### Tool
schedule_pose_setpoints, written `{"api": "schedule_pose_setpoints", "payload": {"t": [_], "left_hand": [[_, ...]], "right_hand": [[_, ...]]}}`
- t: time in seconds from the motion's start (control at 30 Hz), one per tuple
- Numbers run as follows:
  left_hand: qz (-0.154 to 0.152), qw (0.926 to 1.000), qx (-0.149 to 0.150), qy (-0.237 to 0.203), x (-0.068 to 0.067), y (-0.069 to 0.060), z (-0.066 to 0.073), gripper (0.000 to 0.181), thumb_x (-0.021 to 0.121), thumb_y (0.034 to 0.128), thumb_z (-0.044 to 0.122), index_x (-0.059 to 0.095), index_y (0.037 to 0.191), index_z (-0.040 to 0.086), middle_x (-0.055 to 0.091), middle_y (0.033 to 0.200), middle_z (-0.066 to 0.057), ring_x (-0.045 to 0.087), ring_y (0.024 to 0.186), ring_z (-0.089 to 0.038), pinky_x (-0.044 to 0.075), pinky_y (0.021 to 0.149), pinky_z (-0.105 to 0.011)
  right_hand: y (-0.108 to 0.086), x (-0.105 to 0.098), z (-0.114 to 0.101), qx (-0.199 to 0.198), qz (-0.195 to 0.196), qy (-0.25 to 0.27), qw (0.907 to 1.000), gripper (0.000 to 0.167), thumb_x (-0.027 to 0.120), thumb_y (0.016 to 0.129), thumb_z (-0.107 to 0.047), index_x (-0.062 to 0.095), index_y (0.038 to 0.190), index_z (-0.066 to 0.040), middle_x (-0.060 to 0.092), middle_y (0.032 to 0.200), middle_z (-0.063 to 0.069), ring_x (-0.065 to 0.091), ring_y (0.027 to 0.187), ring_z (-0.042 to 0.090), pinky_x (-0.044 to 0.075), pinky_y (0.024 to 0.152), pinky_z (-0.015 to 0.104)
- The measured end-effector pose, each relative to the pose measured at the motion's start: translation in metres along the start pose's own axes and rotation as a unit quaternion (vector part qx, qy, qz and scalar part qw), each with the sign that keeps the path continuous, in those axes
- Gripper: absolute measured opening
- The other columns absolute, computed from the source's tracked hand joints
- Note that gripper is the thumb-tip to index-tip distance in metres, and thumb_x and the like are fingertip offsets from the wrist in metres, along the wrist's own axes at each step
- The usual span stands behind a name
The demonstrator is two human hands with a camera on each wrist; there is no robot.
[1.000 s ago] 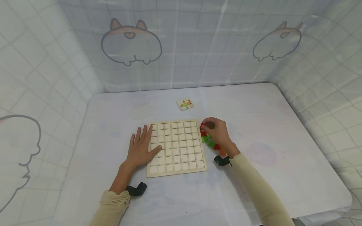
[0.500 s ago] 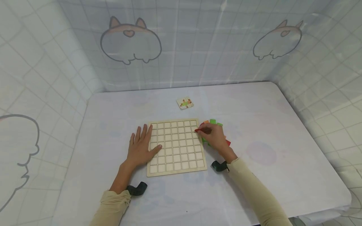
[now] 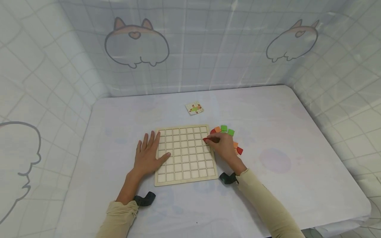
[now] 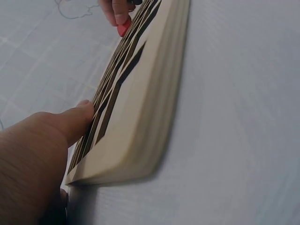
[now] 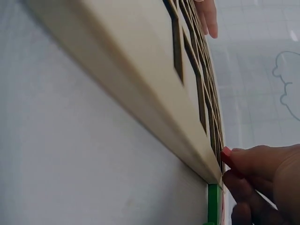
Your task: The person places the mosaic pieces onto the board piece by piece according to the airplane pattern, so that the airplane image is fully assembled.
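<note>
A square wooden board (image 3: 186, 155) with a grid of shallow square cells lies on the table. My left hand (image 3: 148, 157) rests flat at its left edge, fingers straight and spread, the thumb over the cells; the left wrist view shows that thumb (image 4: 77, 119) on the board. My right hand (image 3: 223, 145) pinches a small red tile (image 3: 205, 140) between thumb and fingertips, over the upper right cells. The same red tile (image 5: 227, 154) shows at the board's surface in the right wrist view; whether it touches a cell I cannot tell.
Several loose tiles lie right of the board, among them a green tile (image 3: 224, 128), an orange tile (image 3: 217, 129) and a red tile (image 3: 239, 150); the right hand partly covers them. Beyond the board lies a small patterned card (image 3: 194, 108). Patterned curtains (image 3: 190, 49) surround the table.
My right hand has moved left from the loose tiles to the board's upper right cells, carrying the red tile. The left hand has stayed in place.
</note>
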State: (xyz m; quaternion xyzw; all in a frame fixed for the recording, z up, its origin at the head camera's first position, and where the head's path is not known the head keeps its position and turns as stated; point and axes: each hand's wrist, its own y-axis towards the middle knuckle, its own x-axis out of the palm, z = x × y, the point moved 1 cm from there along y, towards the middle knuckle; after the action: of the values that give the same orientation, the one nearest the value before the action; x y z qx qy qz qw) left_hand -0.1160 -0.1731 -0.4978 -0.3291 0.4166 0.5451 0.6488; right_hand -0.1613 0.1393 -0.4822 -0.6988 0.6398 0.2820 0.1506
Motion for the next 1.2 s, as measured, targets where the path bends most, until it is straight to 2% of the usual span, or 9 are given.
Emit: {"api": "schedule_pose_setpoints", "payload": {"t": [0.2, 0.3, 0.4, 0.57, 0.83, 0.97, 1.2], "left_hand": [[-0.004, 1.0000, -0.002, 0.003, 0.000, 0.000, 0.000, 0.096, 0.054, 0.0909, 0.063, 0.009, 0.159, 0.013, 0.004, 0.163, -0.017, -0.005, 0.148, -0.036, -0.006, 0.115, -0.054], [-0.005, 1.0000, -0.001, 0.002, 0.000, 0.001, 0.000, 0.096, 0.053, 0.0906, 0.063, 0.009, 0.159, 0.013, 0.004, 0.163, -0.017, -0.005, 0.148, -0.035, -0.006, 0.115, -0.054], [-0.007, 1.0000, -0.002, 0.000, -0.001, 0.000, 0.000, 0.096, 0.054, 0.0906, 0.063, 0.010, 0.159, 0.013, 0.004, 0.163, -0.017, -0.006, 0.148, -0.035, -0.006, 0.115, -0.054], [-0.009, 0.9999, -0.006, 0.004, -0.002, 0.000, 0.001, 0.095, 0.054, 0.0909, 0.062, 0.011, 0.159, 0.012, 0.004, 0.163, -0.017, -0.006, 0.148, -0.035, -0.006, 0.115, -0.054], [-0.001, 1.0000, -0.002, 0.007, -0.001, 0.000, 0.002, 0.094, 0.055, 0.0909, 0.062, 0.016, 0.158, 0.010, 0.006, 0.162, -0.018, -0.004, 0.148, -0.036, -0.004, 0.115, -0.056], [-0.002, 1.0000, -0.003, 0.008, -0.001, 0.000, 0.003, 0.094, 0.056, 0.0904, 0.062, 0.016, 0.158, 0.010, 0.006, 0.162, -0.018, -0.003, 0.148, -0.036, -0.003, 0.115, -0.056], [-0.006, 0.9999, -0.003, 0.010, -0.001, -0.001, 0.001, 0.094, 0.054, 0.0906, 0.064, 0.015, 0.159, 0.011, 0.004, 0.163, -0.017, -0.005, 0.148, -0.035, -0.005, 0.115, -0.055]], "right_hand": [[-0.002, 0.002, -0.004, -0.048, -0.008, -0.045, 0.9978, 0.006, 0.082, 0.082, -0.013, 0.079, 0.080, -0.008, 0.066, 0.080, -0.002, 0.058, 0.080, 0.015, 0.049, 0.070, 0.032], [-0.003, 0.003, -0.007, -0.048, -0.020, -0.050, 0.9974, 0.009, 0.083, 0.081, -0.015, 0.078, 0.076, -0.010, 0.064, 0.079, -0.003, 0.055, 0.082, 0.017, 0.047, 0.071, 0.033], [-0.004, 0.003, -0.007, -0.040, -0.025, -0.042, 0.9980, 0.005, 0.081, 0.082, -0.012, 0.078, 0.082, -0.009, 0.066, 0.083, -0.002, 0.059, 0.081, 0.016, 0.050, 0.071, 0.032], [-0.002, 0.002, -0.003, -0.032, -0.032, -0.035, 0.9984, 0.009, 0.077, 0.085, -0.008, 0.077, 0.094, -0.006, 0.069, 0.087, 0.000, 0.062, 0.076, 0.014, 0.053, 0.069, 0.031], [0.005, -0.007, 0.001, -0.024, -0.019, -0.050, 0.9983, 0.009, 0.071, 0.089, -0.011, 0.075, 0.095, -0.005, 0.063, 0.077, -0.001, 0.057, 0.070, 0.015, 0.047, 0.062, 0.031], [0.013, -0.015, 0.005, -0.027, -0.007, -0.088, 0.9958, 0.011, 0.072, 0.089, -0.011, 0.074, 0.099, -0.005, 0.062, 0.077, 0.001, 0.057, 0.070, 0.018, 0.046, 0.062, 0.033], [0.029, -0.028, 0.012, 0.001, -0.017, -0.191, 0.9815, 0.028, 0.073, 0.089, -0.014, 0.072, 0.116, -0.007, 0.061, 0.098, 0.010, 0.050, 0.091, 0.028, 0.047, 0.073, 0.038]]}}
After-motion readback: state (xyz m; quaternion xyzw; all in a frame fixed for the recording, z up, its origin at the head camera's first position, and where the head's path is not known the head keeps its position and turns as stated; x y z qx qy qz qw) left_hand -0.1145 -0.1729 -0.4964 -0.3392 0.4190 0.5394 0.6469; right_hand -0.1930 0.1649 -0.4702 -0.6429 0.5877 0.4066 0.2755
